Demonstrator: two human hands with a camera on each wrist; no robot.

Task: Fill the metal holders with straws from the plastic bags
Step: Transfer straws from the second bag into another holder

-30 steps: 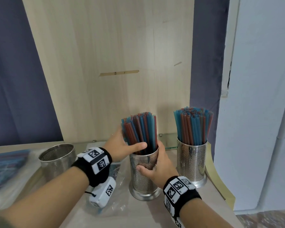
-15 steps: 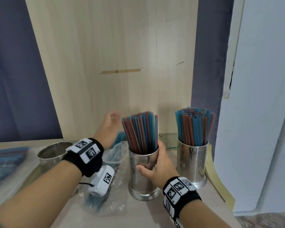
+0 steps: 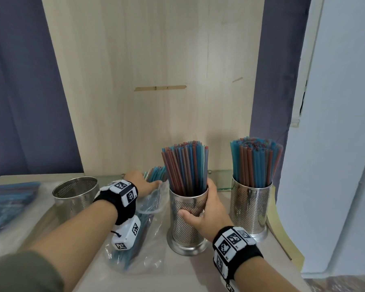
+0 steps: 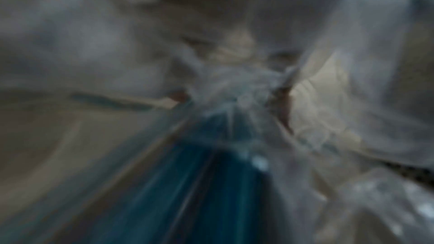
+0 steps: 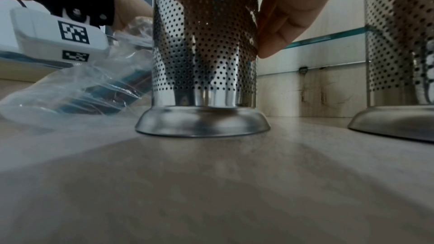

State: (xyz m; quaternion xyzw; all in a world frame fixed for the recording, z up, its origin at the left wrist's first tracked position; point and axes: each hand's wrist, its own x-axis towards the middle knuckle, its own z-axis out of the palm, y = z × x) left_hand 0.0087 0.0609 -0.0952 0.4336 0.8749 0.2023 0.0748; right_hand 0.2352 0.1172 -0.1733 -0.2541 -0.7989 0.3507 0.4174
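Observation:
Three perforated metal holders stand on the table. The middle holder is packed with blue and red straws, and my right hand grips its wall, thumb in front, fingers round the far side. The right holder is also full. The left holder is empty. My left hand is at the mouth of a clear plastic bag, against the straw ends sticking out. Its fingers are hidden. The left wrist view is a blur of bag and blue straws.
Another bag of blue straws lies at the far left. A wooden panel rises right behind the holders, with a glass strip at its foot. The table edge runs close past the right holder.
My left hand let go of the straws in the middle holder, rose, then dropped left to the bag's mouth. The right hand kept its grip on the middle holder.

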